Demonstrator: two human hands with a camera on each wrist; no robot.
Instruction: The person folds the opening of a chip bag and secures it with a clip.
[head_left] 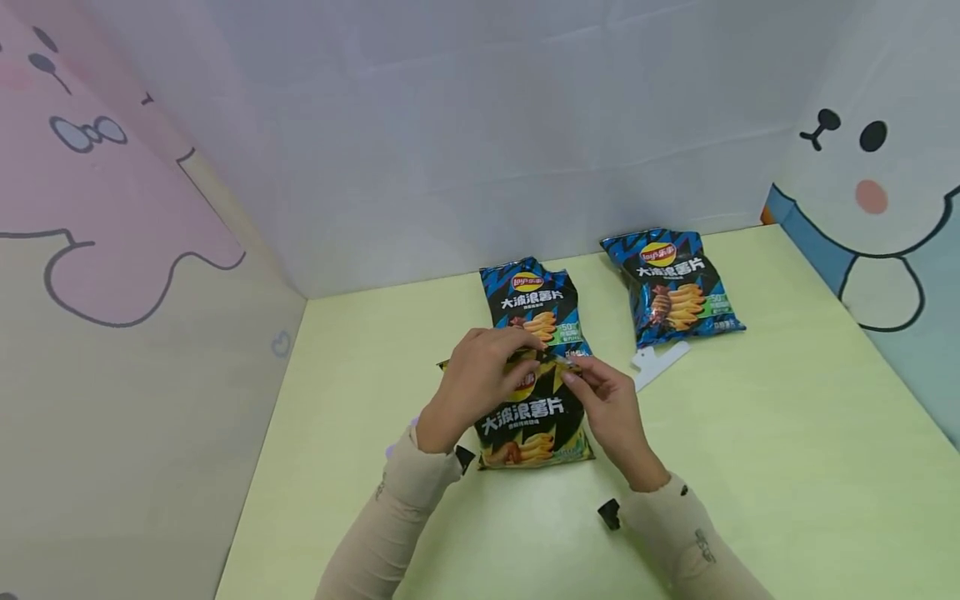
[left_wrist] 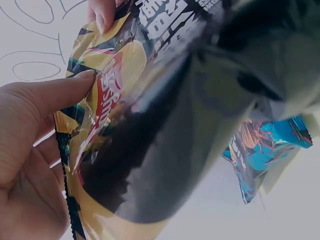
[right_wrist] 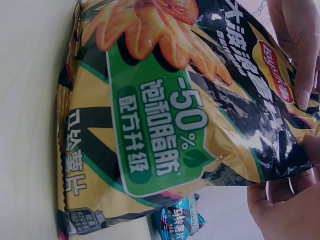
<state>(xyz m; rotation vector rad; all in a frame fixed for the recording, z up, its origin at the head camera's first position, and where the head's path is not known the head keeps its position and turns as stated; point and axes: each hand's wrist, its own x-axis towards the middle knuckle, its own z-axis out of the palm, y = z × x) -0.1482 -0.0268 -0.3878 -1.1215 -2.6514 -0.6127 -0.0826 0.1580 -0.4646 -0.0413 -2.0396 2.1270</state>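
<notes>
A yellow-and-black bag of potato chips stands between both hands, its printed front towards me. My left hand pinches its top edge; in the left wrist view the thumb lies on the front by the logo, with fingers behind the edge. At the top right corner, my right hand pinches the bag between thumb and fingers. The right wrist view shows the bag's lower front large, with the right hand at its corner. Whether the top seal is torn, I cannot tell.
Directly behind lies a blue-and-black chip bag, partly covered by the left hand. Another blue bag lies to the back right, a white clip in front of it. A purple object shows beside the left wrist. Printed cloth walls enclose the table.
</notes>
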